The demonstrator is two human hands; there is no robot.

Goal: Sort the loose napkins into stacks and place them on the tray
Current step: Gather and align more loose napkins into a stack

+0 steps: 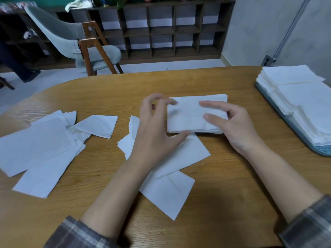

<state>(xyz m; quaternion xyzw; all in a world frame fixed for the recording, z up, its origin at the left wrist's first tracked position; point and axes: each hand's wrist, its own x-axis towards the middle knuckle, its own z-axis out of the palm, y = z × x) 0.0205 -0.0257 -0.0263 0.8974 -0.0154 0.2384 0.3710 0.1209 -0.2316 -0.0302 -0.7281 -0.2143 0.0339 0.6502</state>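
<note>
Gripping a squared stack of white paper napkins (189, 115) at the middle of the oval wooden table (232, 185), both bare hands are working on it at once. The left hand (154, 136) is pinching the stack, its thumb pressing against the near edge and its curled fingers reaching over the far left corner; those fingertips are blurred. The right hand (236, 129) is holding the opposite end, two digits lying across the top sheet and the remaining fingers curling round the right edge. The stack is lying flat on the table, partly overlapping one of the loose white napkins (184, 154) that are lying beneath the left wrist and forearm.

A second scatter of unsorted white napkins (35, 140) is lying overlapped at the left side of the table, well apart from the held stack. The grey-blue plastic tray (323, 150) is sitting at the right edge of the table, carrying rows of finished white napkin stacks (300, 97) that are touching one another. Grey plaid sleeves (77, 235) are covering both forearms near the elbows.

Beyond the table, a pale green upholstered chair with wooden legs (71, 42) is standing before a dark wooden cubby shelf (161, 29).
</note>
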